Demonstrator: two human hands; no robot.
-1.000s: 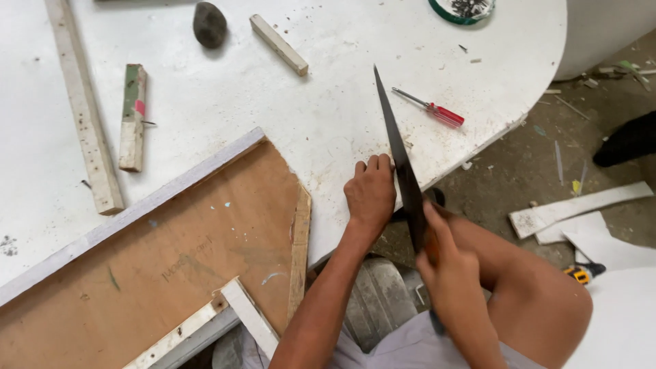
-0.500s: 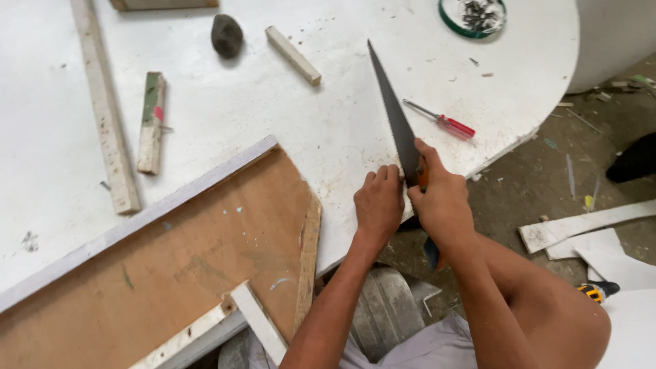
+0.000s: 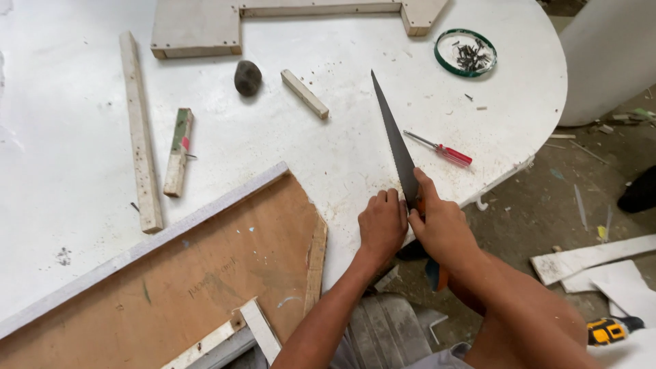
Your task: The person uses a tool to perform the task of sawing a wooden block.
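Gripping the handle of a handsaw (image 3: 395,143), the right hand (image 3: 443,229) has its fingers (image 3: 427,188) clamped shut at the near edge of the white bench (image 3: 355,150), the dark blade running away from them across the top. The left hand (image 3: 383,225) lies just beside it, fingers (image 3: 384,199) together and flat on the bench against the blade. Beyond the right hand's fingers lies a red-handled screwdriver (image 3: 439,148); left of the hands, a brown board (image 3: 205,273).
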